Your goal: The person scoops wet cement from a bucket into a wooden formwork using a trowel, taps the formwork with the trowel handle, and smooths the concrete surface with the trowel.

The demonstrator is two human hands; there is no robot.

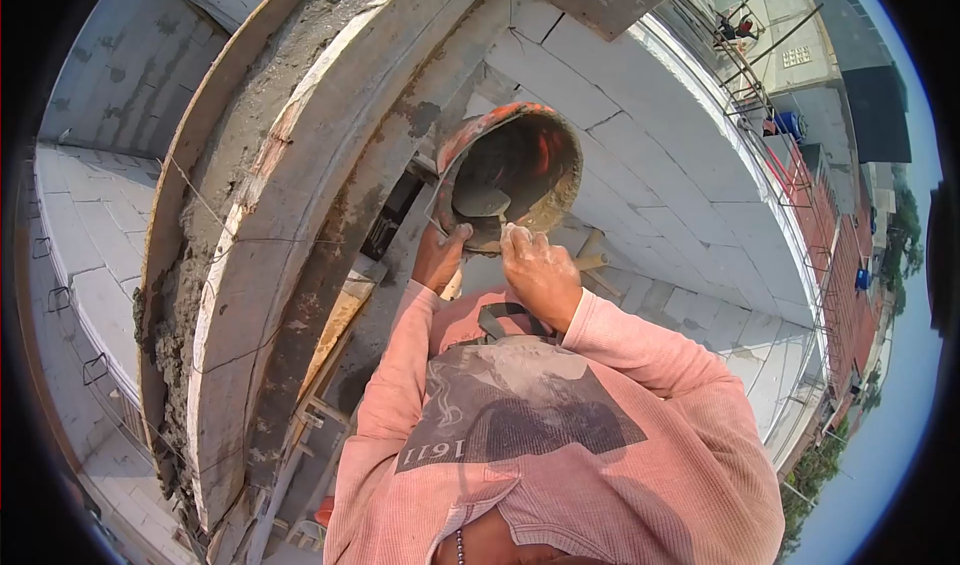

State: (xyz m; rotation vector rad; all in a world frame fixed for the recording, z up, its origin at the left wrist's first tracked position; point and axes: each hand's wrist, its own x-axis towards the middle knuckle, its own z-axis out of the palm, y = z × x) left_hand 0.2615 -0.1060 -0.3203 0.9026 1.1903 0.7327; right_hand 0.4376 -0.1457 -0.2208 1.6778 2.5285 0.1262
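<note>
An orange bucket (568,155), its inside smeared grey with mortar, is tilted so that its mouth faces me. My left hand (440,258) grips the near left part of its rim, thumb over the edge. The fingers of my right hand (541,274) are wrapped round the handle of a trowel at the near rim. The trowel's blade (482,202) reaches inside the bucket and has grey mortar on it. Most of the handle is hidden by my fingers, and how much mortar lies deeper in the bucket is hard to see.
On the left, wet mortar (232,155) fills a long trough between formwork boards (330,95), with thin tie wires across it. Pale block walls (690,200) rise on the right. Timber pieces (335,330) stand below. A person (738,31) is far off near scaffolding.
</note>
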